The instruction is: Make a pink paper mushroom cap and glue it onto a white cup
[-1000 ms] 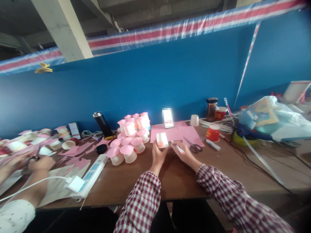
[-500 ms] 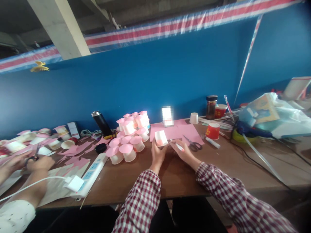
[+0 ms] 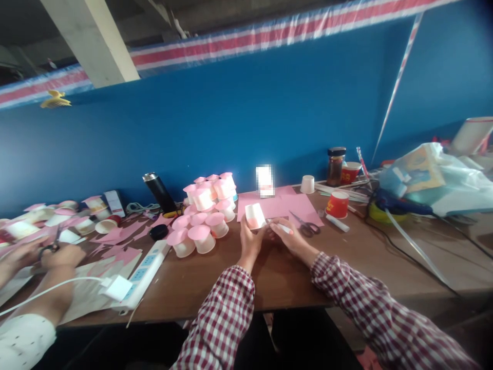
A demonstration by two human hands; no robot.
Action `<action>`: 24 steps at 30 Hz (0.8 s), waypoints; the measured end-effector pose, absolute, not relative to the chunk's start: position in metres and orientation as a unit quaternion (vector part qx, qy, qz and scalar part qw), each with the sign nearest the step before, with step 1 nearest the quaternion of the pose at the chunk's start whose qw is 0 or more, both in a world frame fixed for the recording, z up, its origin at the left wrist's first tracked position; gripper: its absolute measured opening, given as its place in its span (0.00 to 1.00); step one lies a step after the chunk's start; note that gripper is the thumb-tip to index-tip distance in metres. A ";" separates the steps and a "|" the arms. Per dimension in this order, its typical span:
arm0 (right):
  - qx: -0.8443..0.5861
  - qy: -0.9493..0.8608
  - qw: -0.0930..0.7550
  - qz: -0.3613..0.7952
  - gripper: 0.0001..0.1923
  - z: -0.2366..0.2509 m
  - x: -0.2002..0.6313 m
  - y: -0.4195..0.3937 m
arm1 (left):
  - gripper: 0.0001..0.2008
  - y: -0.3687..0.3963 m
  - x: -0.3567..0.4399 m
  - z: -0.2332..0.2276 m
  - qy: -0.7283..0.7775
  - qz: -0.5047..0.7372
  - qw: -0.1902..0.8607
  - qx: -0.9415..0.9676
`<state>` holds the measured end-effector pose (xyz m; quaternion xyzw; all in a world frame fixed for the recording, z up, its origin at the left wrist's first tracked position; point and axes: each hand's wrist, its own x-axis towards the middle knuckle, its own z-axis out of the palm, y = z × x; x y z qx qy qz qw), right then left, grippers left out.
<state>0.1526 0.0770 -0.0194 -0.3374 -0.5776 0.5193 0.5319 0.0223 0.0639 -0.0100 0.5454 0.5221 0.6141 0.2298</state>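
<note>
1. Since the picture a second before, the whole view had slid a little. The two hands had drawn closer together, and the cup had tipped a bit more to one side.
2. The left hand (image 3: pixel 249 241) was closed around a small white paper cup (image 3: pixel 254 216). It held the cup up off the tabletop (image 3: pixel 215 277), tilted, maybe so the side faced the other hand.
3. The right hand (image 3: pixel 289 237) was closed on a white glue stick (image 3: pixel 284 228). The tip pointed at the cup and sat just beside it.
4. One sheet of pink paper (image 3: pixel 281 206) lay flat behind the hands, with one pair of scissors (image 3: pixel 306 226) on its edge, close enough to grab.
5. A pile of pink-topped cups (image 3: pixel 204 216) stood to the left, about a dozen, stacked to save room.
6. I counted two red cups (image 3: pixel 337 205) on the right, one dark jar (image 3: pixel 335 166) and one black flask (image 3: pixel 159 192).
7. Another person's hands (image 3: pixel 50 254) worked far to the left with scissors of their own.
</note>
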 end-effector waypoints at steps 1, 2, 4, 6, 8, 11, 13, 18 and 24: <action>-0.336 -0.574 0.532 0.524 0.11 -0.019 0.153 0.077 | 0.36 0.064 0.022 -0.010 0.521 0.614 0.230 0.546; -0.335 -0.572 0.532 0.527 0.11 -0.020 0.153 0.077 | 0.36 0.064 0.022 -0.010 0.522 0.614 0.230 0.546; -0.334 -0.568 0.532 0.532 0.11 -0.019 0.153 0.077 | 0.36 0.064 0.022 -0.010 0.524 0.612 0.231 0.545; -0.334 -0.567 0.531 0.533 0.12 -0.019 0.152 0.077 | 0.36 0.063 0.022 -0.010 0.525 0.611 0.231 0.545; -0.337 -0.568 0.532 0.530 0.12 -0.018 0.152 0.076 | 0.36 0.063 0.022 -0.010 0.525 0.611 0.228 0.547; -0.345 -0.572 0.534 0.518 0.12 -0.017 0.151 0.075 | 0.35 0.064 0.022 -0.011 0.528 0.608 0.224 0.549; -0.348 -0.579 0.533 0.509 0.11 -0.017 0.151 0.074 | 0.35 0.065 0.022 -0.013 0.527 0.607 0.223 0.551; -0.349 -0.594 0.534 0.490 0.09 -0.018 0.151 0.075 | 0.36 0.067 0.020 -0.016 0.527 0.607 0.233 0.547; -0.346 -0.602 0.537 0.480 0.09 -0.022 0.151 0.076 | 0.34 0.064 0.021 -0.011 0.535 0.603 0.241 0.540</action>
